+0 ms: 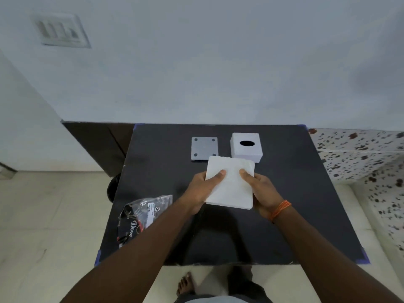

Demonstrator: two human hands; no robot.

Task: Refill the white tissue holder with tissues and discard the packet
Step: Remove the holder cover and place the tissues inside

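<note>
Both hands are on the stack of tissues (230,182), held above the middle of the counter (306,193); the left hand (202,191) grips the left edge, thumb on top and fingers curled beneath, and the right hand (261,191) pinches the right edge the same way; an orange thread band (281,209) sits on that wrist. The white tissue holder (246,147) stands at the far side, oval slot up, its grey base plate (204,149) lying just beside it to the left; so the holder looks open underneath and ready for loading. My read: square the stack first, keep thumbs flat so no sheets fan out, then tip the holder over and feed the tissues in from below before the plate goes back. The emptied packet (140,217), black and clear plastic, lies crumpled near the counter's left edge, not yet discarded. The counter is dark and matte with blue tape at its corners; pale wall behind, a switch panel (61,30) up left, tiled floor (43,215) below, speckled stone off to the right.
</note>
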